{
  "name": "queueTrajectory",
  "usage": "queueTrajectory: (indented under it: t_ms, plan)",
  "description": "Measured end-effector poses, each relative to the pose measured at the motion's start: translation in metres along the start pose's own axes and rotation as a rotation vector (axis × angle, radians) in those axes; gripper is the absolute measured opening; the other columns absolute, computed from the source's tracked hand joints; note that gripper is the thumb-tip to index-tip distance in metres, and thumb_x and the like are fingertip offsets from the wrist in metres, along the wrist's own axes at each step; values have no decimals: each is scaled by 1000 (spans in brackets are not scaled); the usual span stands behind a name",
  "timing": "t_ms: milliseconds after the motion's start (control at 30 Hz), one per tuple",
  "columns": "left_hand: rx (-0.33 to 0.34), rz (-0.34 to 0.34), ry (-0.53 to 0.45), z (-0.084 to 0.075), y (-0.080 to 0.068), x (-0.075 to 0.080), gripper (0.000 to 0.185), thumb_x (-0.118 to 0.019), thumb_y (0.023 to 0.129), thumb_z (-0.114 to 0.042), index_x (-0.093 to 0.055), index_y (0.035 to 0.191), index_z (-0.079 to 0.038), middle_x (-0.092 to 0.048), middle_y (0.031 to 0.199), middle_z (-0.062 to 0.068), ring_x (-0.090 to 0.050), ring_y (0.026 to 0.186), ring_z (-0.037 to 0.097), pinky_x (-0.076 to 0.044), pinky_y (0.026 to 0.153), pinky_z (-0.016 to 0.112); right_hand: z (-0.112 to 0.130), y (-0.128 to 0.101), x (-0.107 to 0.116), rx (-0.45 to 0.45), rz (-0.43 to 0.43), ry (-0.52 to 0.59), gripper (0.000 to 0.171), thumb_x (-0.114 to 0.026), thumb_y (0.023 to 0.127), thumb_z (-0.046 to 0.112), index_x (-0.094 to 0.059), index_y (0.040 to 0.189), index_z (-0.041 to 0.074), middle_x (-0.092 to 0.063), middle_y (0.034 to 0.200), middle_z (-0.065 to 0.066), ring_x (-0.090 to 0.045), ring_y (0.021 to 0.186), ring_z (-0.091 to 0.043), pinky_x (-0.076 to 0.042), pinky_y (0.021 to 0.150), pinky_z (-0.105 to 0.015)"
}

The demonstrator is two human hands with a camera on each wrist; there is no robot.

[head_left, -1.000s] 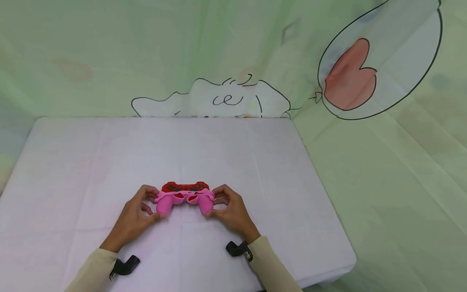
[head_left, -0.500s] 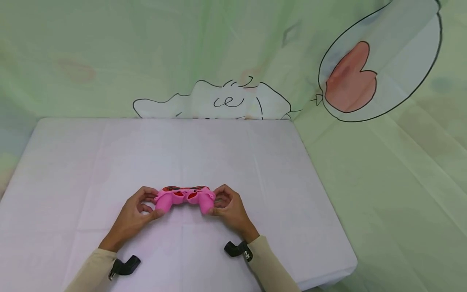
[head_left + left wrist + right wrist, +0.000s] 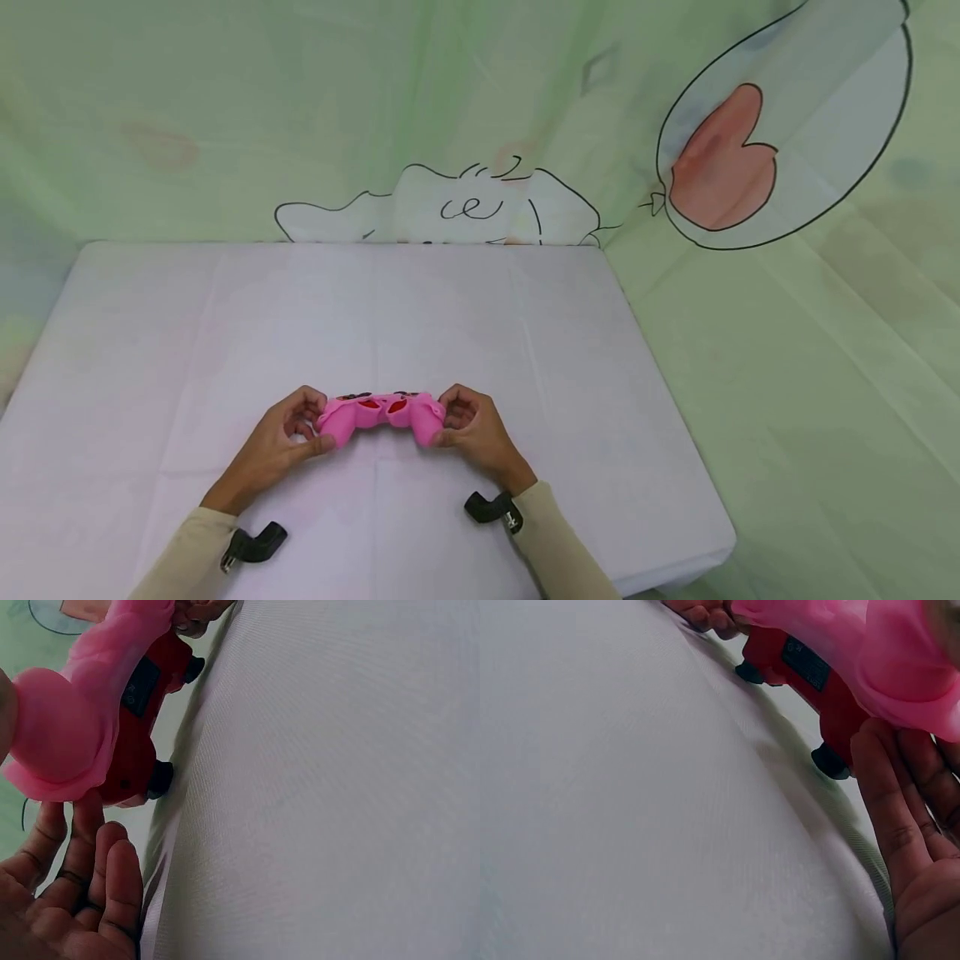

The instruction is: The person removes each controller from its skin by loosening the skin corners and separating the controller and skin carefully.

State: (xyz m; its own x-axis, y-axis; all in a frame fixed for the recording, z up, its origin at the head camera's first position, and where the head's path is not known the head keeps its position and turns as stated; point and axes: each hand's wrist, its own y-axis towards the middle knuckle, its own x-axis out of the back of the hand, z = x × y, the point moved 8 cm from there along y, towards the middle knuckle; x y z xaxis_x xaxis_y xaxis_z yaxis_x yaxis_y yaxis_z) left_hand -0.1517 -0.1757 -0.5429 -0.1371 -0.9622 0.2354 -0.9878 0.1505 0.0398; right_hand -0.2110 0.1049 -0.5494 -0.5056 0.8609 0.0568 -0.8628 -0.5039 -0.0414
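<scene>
A red game controller (image 3: pixel 838 720) with dark buttons and shoulder triggers is partly covered by a pink silicone sleeve (image 3: pixel 342 419). The sleeve wraps both handles and has folded edges near the top; red shows through its openings. My left hand (image 3: pixel 281 442) pinches the left handle between thumb and fingers. On the other side my right hand (image 3: pixel 480 433) grips the right handle the same way. Both wrist views show a dark label (image 3: pixel 140 685) on the red back of the controller, outside the sleeve, with fingertips pressed at the sleeve's lower edge.
A white-covered table (image 3: pixel 360 317) spreads under the hands, its right edge dropping off at the lower right. Behind it hangs a green curtain (image 3: pixel 225 108) with a drawn balloon and heart. A black camera mount (image 3: pixel 258 546) sits on each wrist.
The controller's top has tilted away, and the pink sleeve now covers more of the red face in the head view. Both hands keep their grip and have shifted slightly.
</scene>
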Motion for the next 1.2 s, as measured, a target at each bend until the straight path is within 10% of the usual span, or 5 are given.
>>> queueTrajectory:
  t_ms: [1200]
  plan:
    - [-43,-111,83,-4,-4,0,36,-91,83,-11,-60,101,-13,-57,84,6,-52,72,16,-44,64,25,-2,0,4,-13,-14,-47,46,-93,79,26,-63,99,-2,-65,93,0,-65,85,-8,-60,80,-20]
